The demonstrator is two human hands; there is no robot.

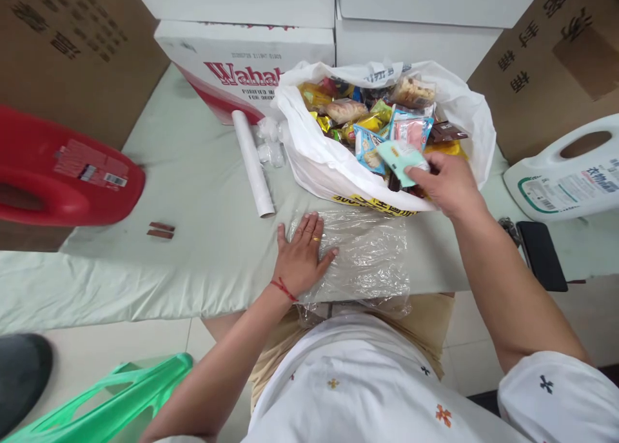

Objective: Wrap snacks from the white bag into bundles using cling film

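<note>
My left hand [300, 256] lies flat with its fingers spread on the left part of a sheet of clear plastic wrap [370, 256]. The wrinkled wrap hangs over the table's front edge. Farther up, my right hand [452, 184] pinches a pale green snack packet [400, 161] at the front rim of a white plastic bag [314, 166]. That bag stands wide open and is full of packaged snacks, among them a blue packet [369, 147] and a pink-and-blue packet [411, 130]. My right fingertips are partly hidden behind the packet.
Left of the bag lie a white roll [253, 164] and crumpled clear plastic [271, 143]. Two brown strips [161, 230], a red jug [68, 172], a white detergent bottle [570, 172] and a black phone [541, 256] lie around. Cartons [242, 62] line the back; a green bag [116, 398] is below.
</note>
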